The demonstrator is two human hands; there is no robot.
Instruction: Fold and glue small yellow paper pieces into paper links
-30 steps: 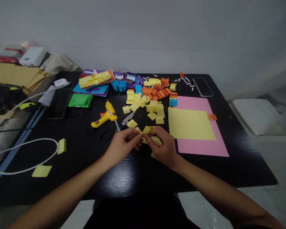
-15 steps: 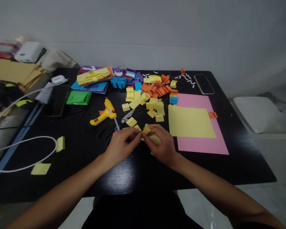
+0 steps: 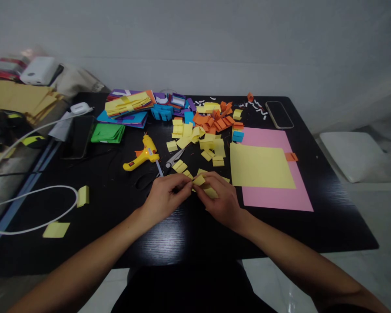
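Both hands meet over the near middle of the black table (image 3: 215, 243). My left hand (image 3: 165, 193) and my right hand (image 3: 220, 198) pinch a small yellow paper piece (image 3: 199, 181) between their fingertips. More yellow paper pieces (image 3: 180, 166) lie just beyond my fingers, some partly hidden by the hands. Scissors (image 3: 174, 159) rest beside my left hand, blades pointing away, their dark handles toward me. Left of them lies a yellow glue gun (image 3: 145, 154) with a glue stick out of its back. A yellow sheet (image 3: 262, 167) lies on a pink sheet (image 3: 276, 200) to the right of my right hand.
Orange folded pieces (image 3: 215, 121) and stacks of coloured paper (image 3: 128, 104) lie at the back. One phone (image 3: 279, 115) is at the far right, another (image 3: 80, 137) at left. A white cable (image 3: 74, 195) loops across the left side. A white stool (image 3: 350, 154) stands right of the table.
The small yellow piece between my fingertips has tilted to a flatter angle and shifted slightly. My hands stay in nearly the same place.
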